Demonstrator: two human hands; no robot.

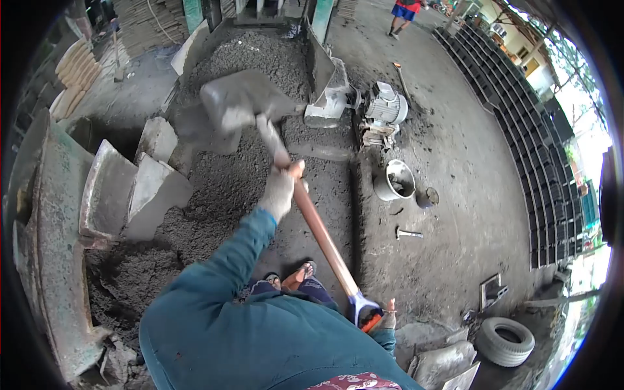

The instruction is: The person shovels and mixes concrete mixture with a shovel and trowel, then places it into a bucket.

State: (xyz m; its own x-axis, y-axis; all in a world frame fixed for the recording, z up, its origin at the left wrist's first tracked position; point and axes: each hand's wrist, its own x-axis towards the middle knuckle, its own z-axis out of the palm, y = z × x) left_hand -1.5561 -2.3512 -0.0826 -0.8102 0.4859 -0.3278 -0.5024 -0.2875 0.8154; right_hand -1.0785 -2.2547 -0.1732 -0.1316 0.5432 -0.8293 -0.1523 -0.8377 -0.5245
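Note:
A long-handled shovel (323, 235) slants across the view, its broad grey blade (250, 94) up and away from me and blurred by motion. My left hand (279, 192), in a pale glove, is wrapped round the shaft near the blade. At the other end my right hand (388, 316) is closed at the blue D-shaped handle with its orange grip; my sleeve and body partly hide it. Dark, damp-looking loose material (224, 185) lies under and beside the blade. More of it is heaped in the trough (320, 75) beyond.
Concrete slabs (107, 188) and a metal wall (62, 253) stand at left. Right of the pit edge are a motor (387, 107), a white bucket (383, 188), a can (427, 197) and a hammer (409, 233). A tyre (487, 344) lies lower right. Another person (404, 14) stands far off.

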